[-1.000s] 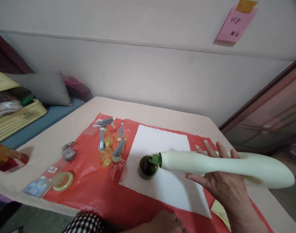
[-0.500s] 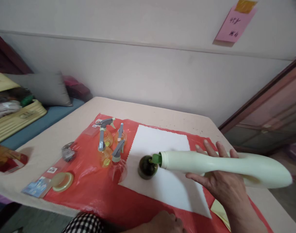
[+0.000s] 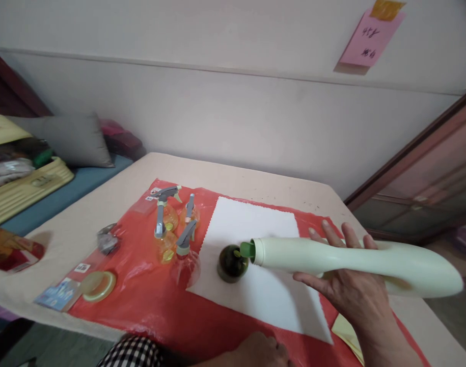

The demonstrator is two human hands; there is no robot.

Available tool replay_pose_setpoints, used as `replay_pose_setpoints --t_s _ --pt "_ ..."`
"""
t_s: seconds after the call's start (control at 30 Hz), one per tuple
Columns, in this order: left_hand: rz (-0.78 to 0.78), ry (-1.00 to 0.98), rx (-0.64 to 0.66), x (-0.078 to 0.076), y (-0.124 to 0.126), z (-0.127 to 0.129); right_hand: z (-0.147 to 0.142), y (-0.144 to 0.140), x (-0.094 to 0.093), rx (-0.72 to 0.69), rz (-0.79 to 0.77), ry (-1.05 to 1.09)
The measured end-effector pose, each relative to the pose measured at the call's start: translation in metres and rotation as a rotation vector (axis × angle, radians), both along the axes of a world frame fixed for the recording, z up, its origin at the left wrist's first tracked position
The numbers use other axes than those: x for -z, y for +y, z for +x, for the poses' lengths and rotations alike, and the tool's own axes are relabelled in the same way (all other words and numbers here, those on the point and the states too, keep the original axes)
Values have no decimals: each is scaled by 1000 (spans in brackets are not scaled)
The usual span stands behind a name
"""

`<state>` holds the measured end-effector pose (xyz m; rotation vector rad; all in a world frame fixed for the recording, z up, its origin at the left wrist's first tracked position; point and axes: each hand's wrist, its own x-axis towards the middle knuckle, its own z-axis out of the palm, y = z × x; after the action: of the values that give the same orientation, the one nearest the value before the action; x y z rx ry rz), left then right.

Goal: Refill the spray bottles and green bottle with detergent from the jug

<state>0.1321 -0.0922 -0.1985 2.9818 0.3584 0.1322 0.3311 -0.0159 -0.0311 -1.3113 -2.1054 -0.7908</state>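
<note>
My right hand (image 3: 357, 288) holds a long pale green plastic bottle (image 3: 294, 254) laid almost level, its palm underneath and fingertips showing over the far side. The bottle's green spout (image 3: 248, 250) points left, right at the neck of a small round bottle (image 3: 233, 270), which looks dark green inside. That round bottle stands upright on a white sheet with scalloped edges (image 3: 251, 219). Whether liquid is flowing, I cannot tell. My left hand (image 3: 259, 349) lies at the bottom edge of the view over the red plastic, its fingers curled in and partly cut off.
Several round spray bottles (image 3: 183, 250) with grey triggers stand on the red plastic sheet (image 3: 141, 295), left of the white sheet. Farther left are a round lid (image 3: 101, 286), a crumpled grey lump (image 3: 108, 240) and an amber container (image 3: 11, 250). A wall backs the table.
The pale green bottle and my right hand have shifted very slightly to the right. Everything else stays in place.
</note>
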Motion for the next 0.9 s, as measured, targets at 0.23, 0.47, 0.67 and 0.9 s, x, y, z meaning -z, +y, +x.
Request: replay_pose_setpoints --t_s 0.23,0.47,0.67,0.9 --pt "-26 18 -20 -4 0 1 3 1 0 8 9 -67" --pt "-4 -37 -24 0 -2 0 3 1 -1 2 14 -82" --pt "18 15 -14 -6 -2 1 1 0 -3 -13 -11 -35" --pt "8 42 -5 -5 -1 1 3 1 -1 0 37 -90"
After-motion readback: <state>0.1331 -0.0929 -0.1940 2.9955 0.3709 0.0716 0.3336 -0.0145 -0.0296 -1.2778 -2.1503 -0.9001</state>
